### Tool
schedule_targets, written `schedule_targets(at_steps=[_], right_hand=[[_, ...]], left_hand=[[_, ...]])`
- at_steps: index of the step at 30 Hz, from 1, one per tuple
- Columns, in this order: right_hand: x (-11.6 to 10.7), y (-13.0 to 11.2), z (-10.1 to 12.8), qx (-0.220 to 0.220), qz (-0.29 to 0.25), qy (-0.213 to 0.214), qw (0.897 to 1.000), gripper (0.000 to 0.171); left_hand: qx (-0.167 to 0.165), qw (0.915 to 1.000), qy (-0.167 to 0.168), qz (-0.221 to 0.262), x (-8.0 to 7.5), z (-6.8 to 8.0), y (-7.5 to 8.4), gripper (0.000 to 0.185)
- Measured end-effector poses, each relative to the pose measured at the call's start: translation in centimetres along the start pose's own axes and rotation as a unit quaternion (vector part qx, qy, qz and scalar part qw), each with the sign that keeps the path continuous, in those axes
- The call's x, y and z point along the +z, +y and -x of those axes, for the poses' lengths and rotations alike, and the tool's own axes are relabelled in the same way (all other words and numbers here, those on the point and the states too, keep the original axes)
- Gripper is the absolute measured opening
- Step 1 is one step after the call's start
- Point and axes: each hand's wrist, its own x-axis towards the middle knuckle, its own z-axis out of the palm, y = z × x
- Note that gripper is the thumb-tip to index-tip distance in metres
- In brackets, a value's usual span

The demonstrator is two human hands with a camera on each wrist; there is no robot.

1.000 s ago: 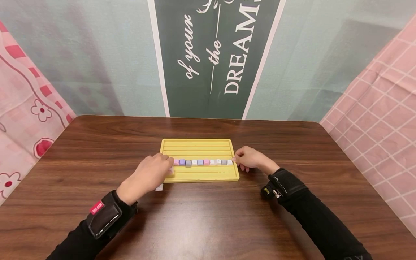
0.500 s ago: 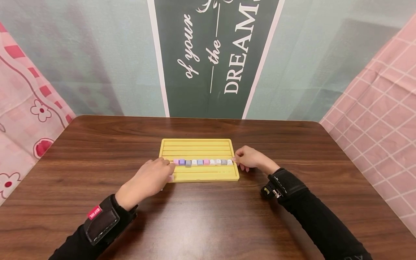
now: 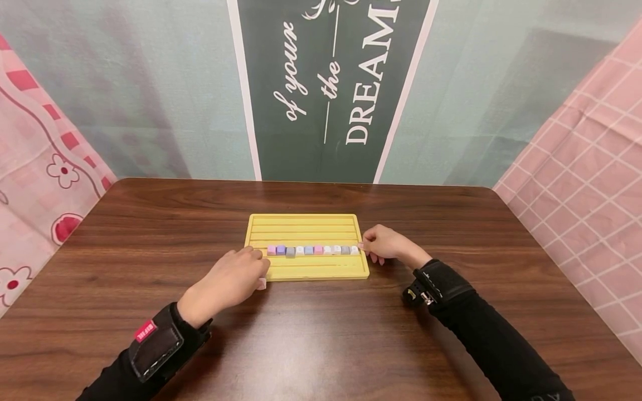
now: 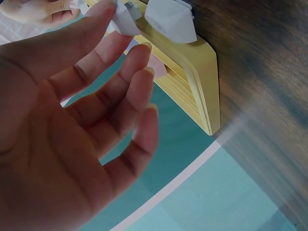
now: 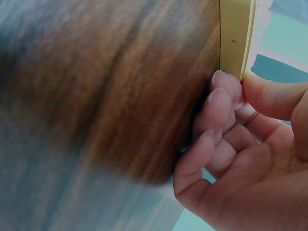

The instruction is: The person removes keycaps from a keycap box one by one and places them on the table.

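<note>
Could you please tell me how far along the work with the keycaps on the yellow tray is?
One row of keycaps sits in a groove of the yellow tray. The left hand pinches a white keycap at the tray's left corner; the right hand holds its right edge. The other grooves remain unfilled.

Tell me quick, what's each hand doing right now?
Left hand: fingers loosely curled, pinching a white keycap.
Right hand: grips the yellow tray edge.
</note>
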Motion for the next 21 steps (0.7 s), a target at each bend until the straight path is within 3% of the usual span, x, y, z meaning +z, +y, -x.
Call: schedule_targets(at_steps=[21], right_hand=[[-0.06,0.0,0.01,-0.004,0.016,0.0,1.0,0.031]], left_hand=[[-0.009,0.9997,-0.014,0.019,0.25,0.09,-0.13,0.026]])
